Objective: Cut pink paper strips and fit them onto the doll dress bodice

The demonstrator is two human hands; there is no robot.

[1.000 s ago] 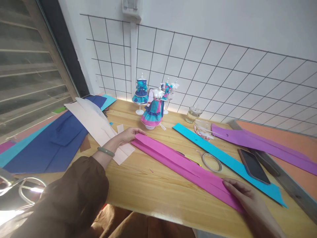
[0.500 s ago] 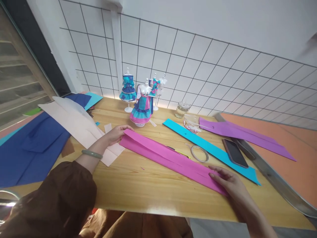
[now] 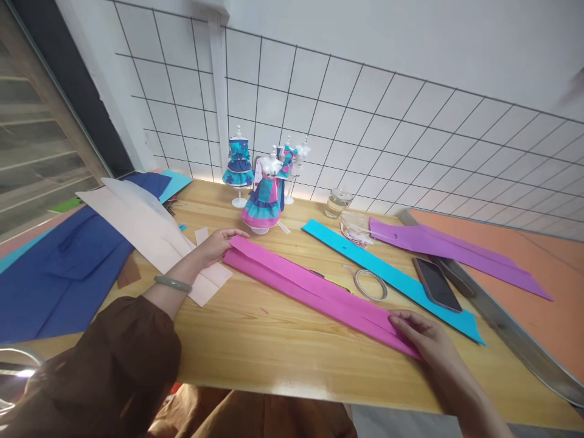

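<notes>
A long folded strip of pink paper slants over the wooden table in the head view. At its far left end, my left hand has its fingers closed on the upper corner. My right hand pinches the near right end between thumb and fingers. Part of a yellow and black cutter shows behind the strip's upper edge. Just beyond lie a roll of narrow tape and a folded turquoise strip, with a phone resting on its right end.
Small dress forms in paper dresses stand at the back. A glass jar and a clear cup are to their right. Purple paper crosses a metal rail. Dark blue and pale pink sheets lie left.
The whole view has shifted slightly, so everything sits a little further right. Both hands keep their hold on the pink strip's ends.
</notes>
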